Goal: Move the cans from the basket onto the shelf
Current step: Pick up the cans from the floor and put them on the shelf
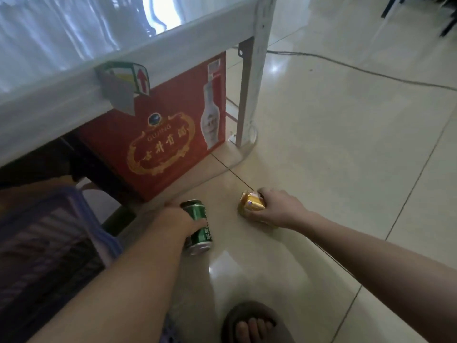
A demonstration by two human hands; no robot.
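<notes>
My left hand (181,220) grips a green can (197,227) low over the tiled floor, in front of a red carton. To its right, my right hand (279,209) is closed around a gold can (249,203), also near the floor. The purple slatted basket (61,233) stands at the lower left, beside my left forearm; its inside is dark and I cannot tell what it holds. The white shelf (74,95) runs across the upper left, its front rail above the carton, its top covered with shiny plastic.
A red carton (160,139) with a bottle picture stands under the shelf. The shelf's white leg (249,95) meets the floor right of it. A cable (358,68) crosses the tiles at the upper right. A foot in a dark sandal (252,325) is at the bottom.
</notes>
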